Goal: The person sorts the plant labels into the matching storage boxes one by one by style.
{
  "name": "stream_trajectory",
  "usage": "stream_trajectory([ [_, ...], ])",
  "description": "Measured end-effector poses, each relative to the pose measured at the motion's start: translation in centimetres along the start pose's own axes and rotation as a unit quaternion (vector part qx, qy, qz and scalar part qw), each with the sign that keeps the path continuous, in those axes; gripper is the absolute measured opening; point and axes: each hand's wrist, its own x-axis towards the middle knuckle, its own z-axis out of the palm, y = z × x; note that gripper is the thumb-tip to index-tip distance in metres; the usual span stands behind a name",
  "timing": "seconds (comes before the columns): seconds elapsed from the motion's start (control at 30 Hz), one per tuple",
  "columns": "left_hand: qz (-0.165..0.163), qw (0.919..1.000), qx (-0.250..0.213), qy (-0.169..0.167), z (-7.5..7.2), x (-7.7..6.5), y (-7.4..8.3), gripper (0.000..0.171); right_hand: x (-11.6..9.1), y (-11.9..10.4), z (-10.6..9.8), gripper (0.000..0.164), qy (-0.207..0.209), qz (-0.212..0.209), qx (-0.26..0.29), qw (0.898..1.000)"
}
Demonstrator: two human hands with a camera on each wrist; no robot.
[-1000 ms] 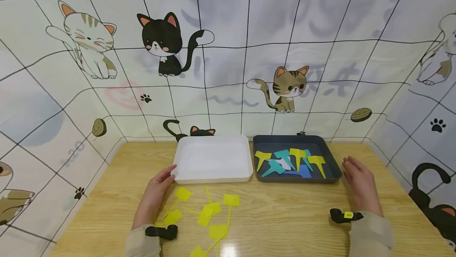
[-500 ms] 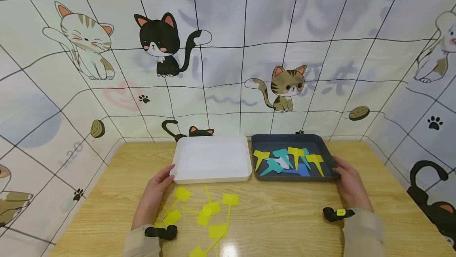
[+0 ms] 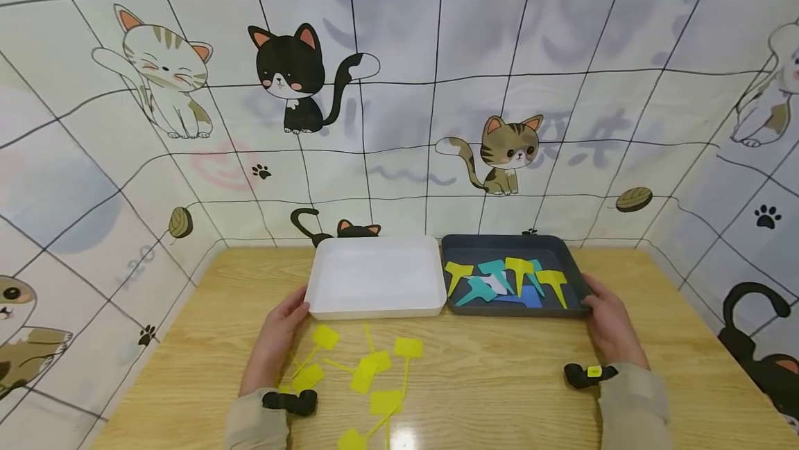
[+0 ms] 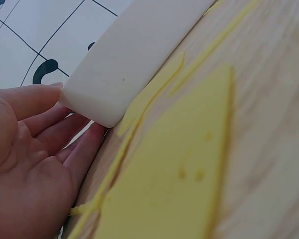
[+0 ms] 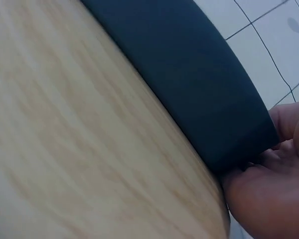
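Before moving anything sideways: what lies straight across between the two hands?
The head view shows the white tray and dark tray side by side between left hand and right hand, with tags in the dark one.

Bench [image 3: 493,381]: pale wood-grain top
White tray [image 3: 374,277]: resting near the back edge
Dark grey tray [image 3: 499,247]: resting just right of it
Yellow plant labels [image 3: 408,347]: scattered before the white tray, some overlapping

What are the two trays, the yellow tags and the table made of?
White tray: probably plastic, smooth and matte, with rounded, moulded-looking corners.
Dark tray: likely plastic too, evenly coloured and matte; coated metal is possible.
Yellow tags: seemingly thin plastic, flat and evenly coloured.
Table: streaky wood grain, slightly glossy where light glints; real wood or print, I can't tell.
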Motion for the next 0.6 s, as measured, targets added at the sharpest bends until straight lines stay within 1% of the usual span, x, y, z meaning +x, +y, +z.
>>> stream_trajectory([
  [0.1,-0.007,0.9999,0.002,0.014,0.1,-0.2,0.0,0.043,0.0,-0.3,0.3,0.057,-0.002,0.004,-0.007,1.0],
  [0.17,-0.022,0.9996,0.003,0.019,0.3,-0.3,0.0,0.042,-0.2,0.0,0.2,0.057,0.001,0.011,-0.014,1.0],
  [0.3,-0.035,0.9992,-0.001,0.017,0.7,-0.4,-0.1,0.041,-0.5,0.1,0.1,0.057,0.013,0.016,-0.03,0.999],
  [0.37,-0.037,0.9992,0.0,0.016,0.8,-0.4,-0.1,0.042,-0.5,0.1,0.1,0.057,0.02,0.014,-0.032,0.999],
  [0.47,-0.043,0.9987,0.012,0.024,0.7,-0.3,0.0,0.042,-0.3,0.0,0.3,0.056,0.024,0.007,-0.041,0.999],
  [0.6,-0.04,0.9984,0.033,0.025,0.5,0.3,0.9,0.046,0.1,0.0,0.8,0.056,0.037,0.001,-0.055,0.998],
])
